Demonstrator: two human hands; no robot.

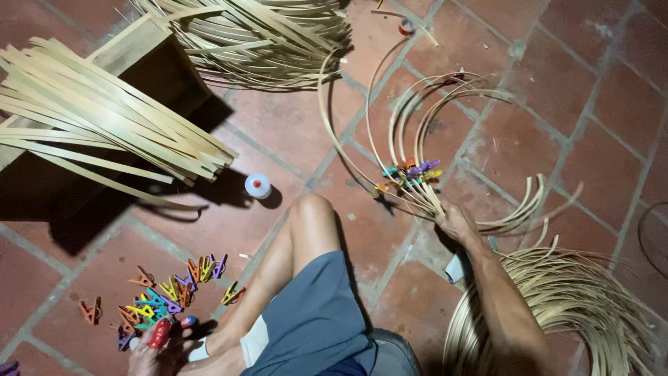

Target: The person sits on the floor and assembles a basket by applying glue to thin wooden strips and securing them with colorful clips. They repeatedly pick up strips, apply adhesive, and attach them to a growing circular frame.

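My right hand grips a bundle of curved bamboo strips bent into hoops on the tiled floor. Several small coloured clips are pinched onto that bundle just above my hand. My left hand is low at the bottom left and holds a red clip, next to a scattered pile of coloured clips on the floor. My bent knee lies between the two hands.
A long bundle of flat bamboo strips rests over a dark wooden box at the left. More strips pile at the top, coiled ones at the bottom right. A small white glue bottle stands beside my knee.
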